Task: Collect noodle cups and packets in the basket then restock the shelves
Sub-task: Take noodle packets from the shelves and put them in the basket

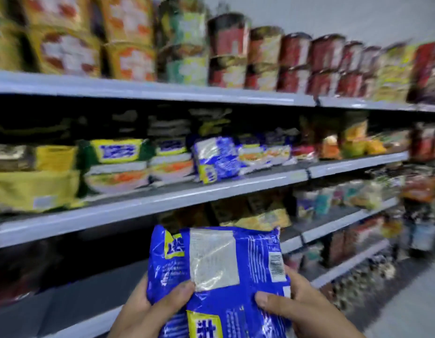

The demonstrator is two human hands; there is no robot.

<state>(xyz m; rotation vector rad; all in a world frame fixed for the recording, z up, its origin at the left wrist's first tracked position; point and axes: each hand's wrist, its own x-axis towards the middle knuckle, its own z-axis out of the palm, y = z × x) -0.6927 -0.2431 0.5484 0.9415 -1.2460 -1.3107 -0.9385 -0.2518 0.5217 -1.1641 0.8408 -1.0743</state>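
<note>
Both my hands hold blue noodle packets point(218, 272) low in the middle of the view, their backs facing me with a clear window and a barcode. My left hand point(148, 311) grips the left side, thumb over the front. My right hand point(301, 306) grips the right side, thumb pressed on the plastic. It looks like two packets stacked, one overlapping the other. A matching blue packet point(215, 158) stands tilted on the middle shelf point(211, 191) above. No basket is in view.
Shelves run from left to far right. The top shelf point(187, 92) carries stacked noodle cups point(227, 50). Yellow and white packets point(119, 164) fill the middle shelf's left part. Lower shelves point(333, 230) hold more cups and packets. The grey aisle floor point(411, 301) lies at right.
</note>
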